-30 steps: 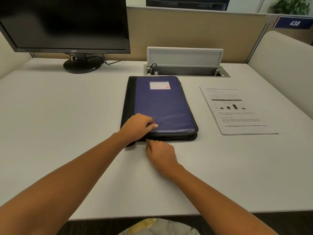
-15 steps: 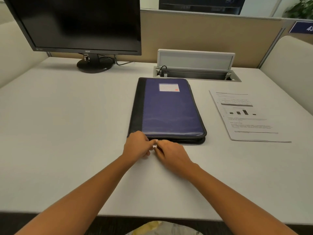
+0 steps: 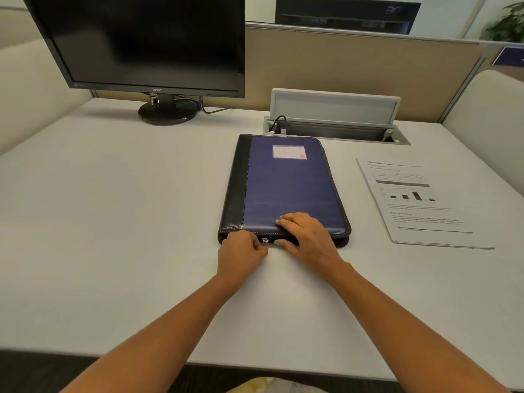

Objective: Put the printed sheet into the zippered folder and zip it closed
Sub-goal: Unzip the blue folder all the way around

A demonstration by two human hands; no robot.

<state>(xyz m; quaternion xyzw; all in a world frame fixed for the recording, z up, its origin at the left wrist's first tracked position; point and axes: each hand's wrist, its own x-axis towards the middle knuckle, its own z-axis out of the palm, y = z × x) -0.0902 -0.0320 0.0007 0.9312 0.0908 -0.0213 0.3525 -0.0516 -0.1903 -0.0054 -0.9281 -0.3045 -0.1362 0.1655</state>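
Head cam view: the zippered folder (image 3: 286,188) lies flat and shut on the white desk (image 3: 113,222), so you can't see what's inside. The printed sheet (image 3: 416,199) isn't in it. It's lying flat on the desk just right of the folder, not touching it. Behind the folder there's a recessed cable box (image 3: 334,131) with its lid flipped up and a black plug (image 3: 279,123) in its left end.

The folder is a rounded-corner rectangle with a smooth, glossy blue cover, a black spine strip down its left side, pale stitching, and a small label (image 3: 289,152) near the far edge.

The left hand (image 3: 242,253) is at the folder's near edge, fingers curled, pinching the little metal zipper pull (image 3: 265,241). The right hand (image 3: 307,236) grips that edge right beside it, fingers on top of the cover and thumb against the edge.

A dark-screened monitor (image 3: 141,43) stands behind and left of the folder.
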